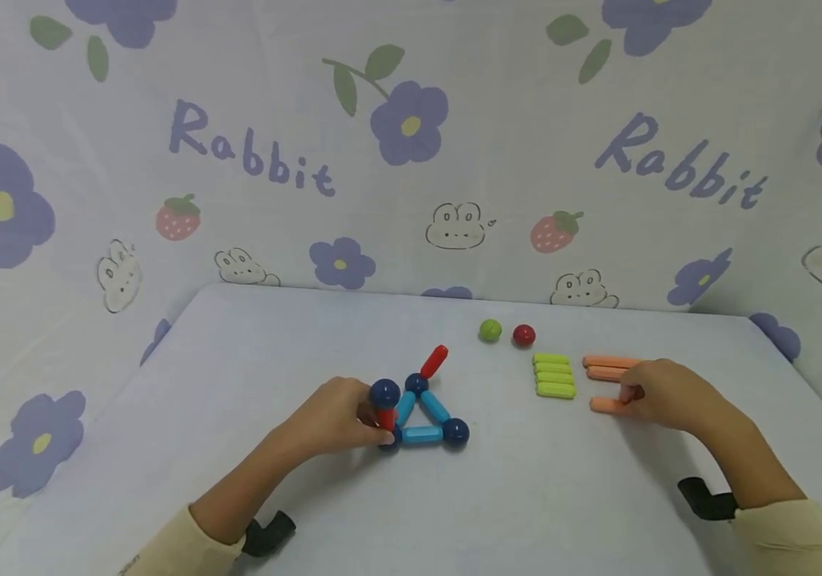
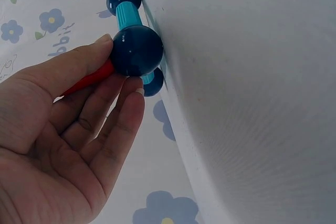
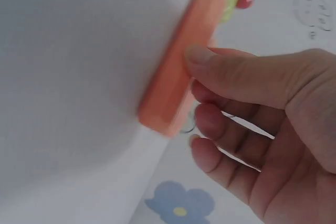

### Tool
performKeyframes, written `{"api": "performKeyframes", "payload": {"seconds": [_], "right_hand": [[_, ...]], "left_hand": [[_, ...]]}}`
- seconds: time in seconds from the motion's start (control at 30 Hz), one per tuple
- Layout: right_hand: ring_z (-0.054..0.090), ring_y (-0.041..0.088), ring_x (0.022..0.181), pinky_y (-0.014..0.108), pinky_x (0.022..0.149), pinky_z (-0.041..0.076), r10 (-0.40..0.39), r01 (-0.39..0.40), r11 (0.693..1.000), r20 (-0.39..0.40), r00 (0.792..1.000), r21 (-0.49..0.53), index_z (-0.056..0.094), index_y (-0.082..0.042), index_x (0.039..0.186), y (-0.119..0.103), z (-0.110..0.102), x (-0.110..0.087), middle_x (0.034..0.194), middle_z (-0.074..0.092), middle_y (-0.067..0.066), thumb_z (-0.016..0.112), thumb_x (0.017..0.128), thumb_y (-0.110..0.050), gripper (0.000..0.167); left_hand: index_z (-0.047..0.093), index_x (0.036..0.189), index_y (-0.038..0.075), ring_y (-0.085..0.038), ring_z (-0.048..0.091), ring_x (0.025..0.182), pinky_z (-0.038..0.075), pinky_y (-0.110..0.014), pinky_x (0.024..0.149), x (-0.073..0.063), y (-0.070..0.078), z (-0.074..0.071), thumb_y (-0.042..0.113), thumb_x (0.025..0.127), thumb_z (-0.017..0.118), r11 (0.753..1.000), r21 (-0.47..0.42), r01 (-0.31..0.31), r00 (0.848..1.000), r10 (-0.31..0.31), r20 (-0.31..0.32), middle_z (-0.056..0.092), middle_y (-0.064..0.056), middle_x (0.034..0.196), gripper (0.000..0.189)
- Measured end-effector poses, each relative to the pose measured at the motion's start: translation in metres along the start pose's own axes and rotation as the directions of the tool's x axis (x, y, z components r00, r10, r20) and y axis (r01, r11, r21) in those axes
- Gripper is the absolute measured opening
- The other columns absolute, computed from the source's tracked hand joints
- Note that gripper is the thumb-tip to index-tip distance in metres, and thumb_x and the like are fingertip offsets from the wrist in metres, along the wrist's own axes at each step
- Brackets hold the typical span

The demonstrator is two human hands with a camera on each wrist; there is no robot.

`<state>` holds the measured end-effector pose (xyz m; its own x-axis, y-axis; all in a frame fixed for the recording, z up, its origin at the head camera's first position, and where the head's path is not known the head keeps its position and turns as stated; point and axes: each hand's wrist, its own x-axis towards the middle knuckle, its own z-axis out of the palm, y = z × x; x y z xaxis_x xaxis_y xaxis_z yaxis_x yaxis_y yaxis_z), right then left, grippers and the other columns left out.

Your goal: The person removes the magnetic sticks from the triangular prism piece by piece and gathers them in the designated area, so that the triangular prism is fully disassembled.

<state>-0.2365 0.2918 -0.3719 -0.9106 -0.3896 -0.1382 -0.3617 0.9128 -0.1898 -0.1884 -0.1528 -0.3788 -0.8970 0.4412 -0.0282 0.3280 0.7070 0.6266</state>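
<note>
A triangle of light blue rods (image 1: 423, 434) joined by dark blue balls (image 1: 456, 433) lies on the table. One red rod (image 1: 435, 362) leans up from its back corner. At the front left corner my left hand (image 1: 334, 416) pinches another red rod (image 1: 386, 419), which stands upright with a dark blue ball (image 1: 385, 394) on top. In the left wrist view, the thumb and fingertips are right at the near dark blue ball (image 2: 137, 51). Over on the right, my right hand (image 1: 666, 396) pinches an orange rod (image 3: 176, 72) between thumb and fingers, low over the table.
Two more orange rods (image 1: 601, 373) lie just behind the right hand. Several yellow-green rods (image 1: 555, 390) sit in a row left of them. Farther back are a green ball (image 1: 490, 330) and a red ball (image 1: 523, 335). A patterned cloth (image 1: 497, 176) hangs behind the white table (image 1: 526, 504).
</note>
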Motion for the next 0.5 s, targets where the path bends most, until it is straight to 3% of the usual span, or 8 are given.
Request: {"api": "performKeyframes", "payload": {"seconds": [0.23, 0.5], "right_hand": [[0.059, 0.03, 0.081, 0.05, 0.076, 0.051, 0.042, -0.045, 0.993, -0.022, 0.999, -0.105, 0.073, -0.004, 0.089, 0.009, -0.004, 0.012, 0.086, 0.067, 0.009, 0.074, 0.086, -0.002, 0.003], [0.059, 0.033, 0.081, 0.05, 0.074, 0.052, 0.065, -0.074, 0.99, -0.074, 0.995, -0.116, 0.074, -0.002, 0.09, 0.012, -0.001, 0.02, 0.09, 0.068, 0.017, 0.075, 0.084, -0.001, 0.005]], "left_hand": [[0.075, 0.094, 0.004, -0.012, 0.066, 0.075, 0.055, -0.028, 0.068, 0.0, -0.001, 0.0, 0.017, 0.078, 0.087, 1.0, 0.009, 0.021, 1.0, -0.021, -0.003, 0.072, 0.003, 0.077, 0.024], [0.075, 0.095, 0.003, -0.013, 0.067, 0.076, 0.056, -0.029, 0.07, 0.001, -0.001, 0.001, 0.018, 0.078, 0.087, 1.0, 0.0, 0.029, 1.0, -0.029, 0.0, 0.072, 0.002, 0.078, 0.026]]}}
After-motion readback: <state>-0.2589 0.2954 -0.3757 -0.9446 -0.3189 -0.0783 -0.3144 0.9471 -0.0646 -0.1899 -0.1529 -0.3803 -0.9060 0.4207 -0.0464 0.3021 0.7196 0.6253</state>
